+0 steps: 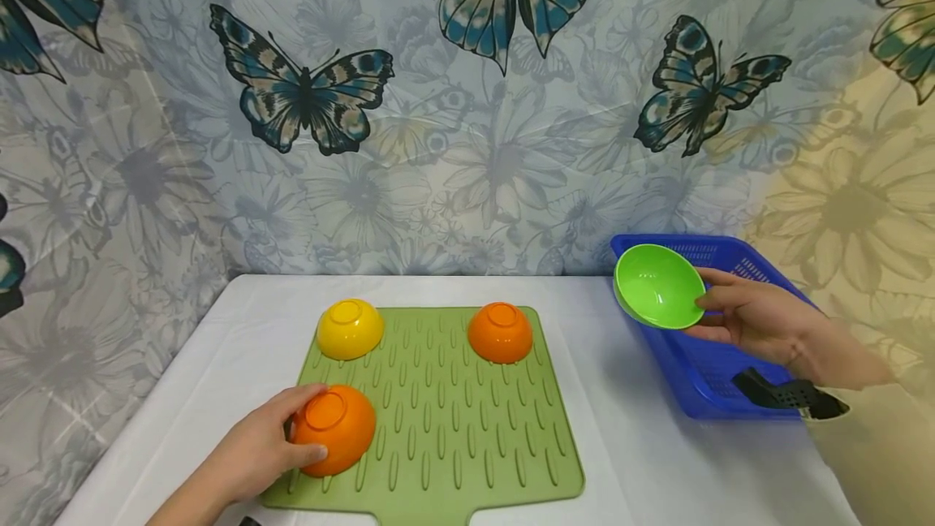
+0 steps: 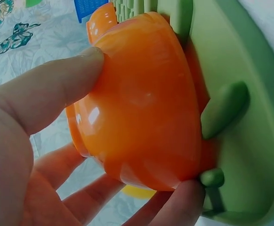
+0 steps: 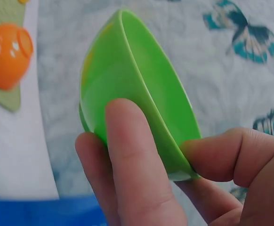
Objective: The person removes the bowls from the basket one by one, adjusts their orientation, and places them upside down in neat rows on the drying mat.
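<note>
My right hand (image 1: 763,323) pinches the rim of a green bowl (image 1: 660,286) above the blue basket, its hollow side tilted toward the head camera. In the right wrist view the thumb and fingers clasp the wall of the green bowl (image 3: 151,89). At the near left of the green drying mat (image 1: 438,437), my left hand (image 1: 259,445) grips a larger orange bowl (image 1: 339,433) that sits upside down. The left wrist view shows thumb and fingers spread round this orange bowl (image 2: 141,103), its rim down at the mat's ridges.
An upside-down yellow bowl (image 1: 350,329) stands at the mat's far left corner. A smaller orange bowl (image 1: 500,333), also inverted, is at the far right corner. The blue basket (image 1: 701,396) stands on the right of the white table (image 1: 613,461), before a butterfly-patterned cloth (image 1: 504,161).
</note>
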The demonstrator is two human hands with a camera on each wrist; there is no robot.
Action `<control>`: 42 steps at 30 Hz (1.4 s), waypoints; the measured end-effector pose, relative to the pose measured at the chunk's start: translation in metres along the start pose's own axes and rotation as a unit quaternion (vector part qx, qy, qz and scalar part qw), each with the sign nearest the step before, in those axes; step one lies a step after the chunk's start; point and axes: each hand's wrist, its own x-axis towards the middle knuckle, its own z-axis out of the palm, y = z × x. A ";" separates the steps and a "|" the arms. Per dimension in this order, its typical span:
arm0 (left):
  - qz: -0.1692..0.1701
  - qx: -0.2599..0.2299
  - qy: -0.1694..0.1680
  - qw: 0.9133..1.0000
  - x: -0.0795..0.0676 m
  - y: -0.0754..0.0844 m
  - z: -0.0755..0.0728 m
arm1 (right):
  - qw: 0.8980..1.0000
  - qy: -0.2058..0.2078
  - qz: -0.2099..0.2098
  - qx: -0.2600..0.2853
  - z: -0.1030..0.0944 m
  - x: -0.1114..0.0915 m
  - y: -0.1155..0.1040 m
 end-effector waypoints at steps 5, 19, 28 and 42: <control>0.004 0.007 -0.004 1.000 0.001 0.001 -0.001 | 0.999 0.008 0.009 -0.047 0.029 -0.005 0.008; 0.018 0.044 -0.006 0.999 -0.002 0.008 0.002 | 0.994 -0.072 0.023 -0.076 0.089 -0.012 0.045; 0.165 0.233 0.140 0.948 -0.019 0.036 0.020 | 0.993 -0.082 0.023 -0.079 0.097 -0.012 0.063; 0.193 -0.166 -0.044 0.966 -0.016 0.111 0.057 | 0.992 -0.108 0.024 -0.061 0.123 -0.009 0.091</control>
